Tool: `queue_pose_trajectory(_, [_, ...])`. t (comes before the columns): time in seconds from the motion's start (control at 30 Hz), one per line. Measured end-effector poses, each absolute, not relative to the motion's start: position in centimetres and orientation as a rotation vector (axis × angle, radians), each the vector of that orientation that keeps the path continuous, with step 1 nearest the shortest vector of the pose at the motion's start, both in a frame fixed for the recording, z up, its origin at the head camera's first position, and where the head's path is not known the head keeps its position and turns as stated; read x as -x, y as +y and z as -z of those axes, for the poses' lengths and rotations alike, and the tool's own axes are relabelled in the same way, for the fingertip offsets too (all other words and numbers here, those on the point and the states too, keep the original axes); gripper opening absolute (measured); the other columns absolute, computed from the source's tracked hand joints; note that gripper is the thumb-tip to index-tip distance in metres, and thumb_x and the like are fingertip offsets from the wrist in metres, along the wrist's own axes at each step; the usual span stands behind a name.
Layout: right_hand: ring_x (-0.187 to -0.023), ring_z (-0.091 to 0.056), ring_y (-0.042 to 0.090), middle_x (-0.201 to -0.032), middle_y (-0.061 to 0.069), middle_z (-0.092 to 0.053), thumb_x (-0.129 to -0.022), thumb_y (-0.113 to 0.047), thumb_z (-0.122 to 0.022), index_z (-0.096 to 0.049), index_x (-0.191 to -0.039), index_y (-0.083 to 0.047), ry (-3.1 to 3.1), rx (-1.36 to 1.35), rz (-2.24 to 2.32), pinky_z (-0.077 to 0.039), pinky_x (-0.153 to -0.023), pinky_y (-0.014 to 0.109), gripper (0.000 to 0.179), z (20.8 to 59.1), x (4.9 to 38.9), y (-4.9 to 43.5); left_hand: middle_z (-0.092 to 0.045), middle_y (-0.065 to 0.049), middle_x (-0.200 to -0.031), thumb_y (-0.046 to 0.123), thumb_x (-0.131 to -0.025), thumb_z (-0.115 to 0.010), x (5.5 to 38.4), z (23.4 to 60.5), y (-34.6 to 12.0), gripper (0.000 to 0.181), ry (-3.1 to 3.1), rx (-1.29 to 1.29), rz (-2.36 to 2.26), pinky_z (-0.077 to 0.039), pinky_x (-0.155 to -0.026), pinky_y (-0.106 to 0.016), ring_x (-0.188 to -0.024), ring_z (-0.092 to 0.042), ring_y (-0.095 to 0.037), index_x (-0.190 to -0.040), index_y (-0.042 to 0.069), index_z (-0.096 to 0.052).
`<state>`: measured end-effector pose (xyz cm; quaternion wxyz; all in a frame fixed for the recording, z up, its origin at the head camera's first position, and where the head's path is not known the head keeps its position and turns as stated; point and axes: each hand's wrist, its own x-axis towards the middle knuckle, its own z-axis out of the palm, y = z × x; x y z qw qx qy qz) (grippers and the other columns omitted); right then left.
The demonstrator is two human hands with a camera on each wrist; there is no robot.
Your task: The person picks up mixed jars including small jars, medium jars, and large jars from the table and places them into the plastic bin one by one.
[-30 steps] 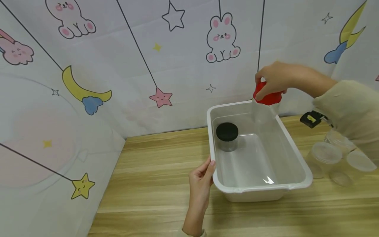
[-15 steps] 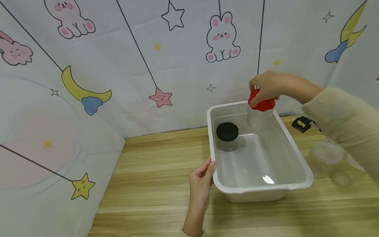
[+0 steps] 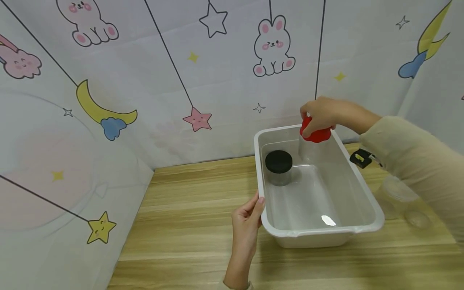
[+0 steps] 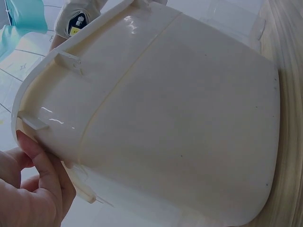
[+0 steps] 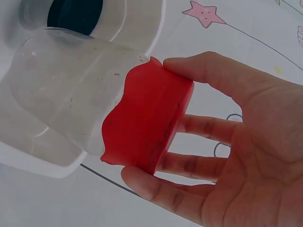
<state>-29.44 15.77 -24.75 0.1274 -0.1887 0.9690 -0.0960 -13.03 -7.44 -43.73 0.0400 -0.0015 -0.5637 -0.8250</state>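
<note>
My right hand (image 3: pixel 322 114) grips the red wavy-edged lid (image 5: pixel 149 116) of a clear plastic jar (image 5: pixel 66 90), thumb on one side and fingers on the other. The jar's body hangs inside the far right corner of a white plastic tub (image 3: pixel 322 228). At the tub's left rim, my left hand (image 3: pixel 246 219) pinches the edge between thumb and fingers; the left wrist view shows those fingers (image 4: pixel 45 175) curled under the rim. A short clear jar with a black lid (image 3: pixel 278 161) stands in the tub's far left part.
Right of the tub, several clear plastic containers (image 3: pixel 398 188) stand on the wood-grain table (image 3: pixel 188 217), partly behind the right sleeve (image 3: pixel 409 157). A clear round piece (image 3: pixel 417 219) lies near them. A white cloth with cartoon prints (image 3: pixel 224 88) hangs close behind the tub.
My right hand has moved left and downward with the red-lidded jar, taking it lower into the tub's far right corner. The left hand stays at the rim.
</note>
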Motion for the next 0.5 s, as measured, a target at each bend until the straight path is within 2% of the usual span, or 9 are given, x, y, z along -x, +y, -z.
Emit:
queue_pose_trajectory(0.37, [-0.097,-0.056,0.043,-0.107,0.025,-0.058,-0.082,-0.02,-0.075,-0.056,-0.113,0.001,2.806,0.542,0.3,-0.061,-0.063,0.039,0.042,25.19,29.7,15.73,-0.061,-0.028,-0.126,0.005,-0.099,-0.062,12.83,43.56,-7.43,0.033,-1.72,0.025,2.525,-0.058,-0.083,-0.032,-0.099,-0.067,-0.016,-0.128,-0.01,-0.059])
queue_pose_trajectory(0.5, [-0.098,-0.055,0.044,-0.107,0.026,-0.057,-0.083,-0.021,-0.075,-0.055,-0.114,0.002,2.802,0.54,0.298,-0.061,-0.063,0.039,0.043,25.38,29.7,15.79,-0.061,-0.027,-0.126,0.005,-0.098,-0.062,12.86,43.55,-7.39,0.033,-1.72,0.024,2.527,-0.058,-0.084,-0.034,-0.099,-0.067,-0.017,-0.128,-0.01,-0.059])
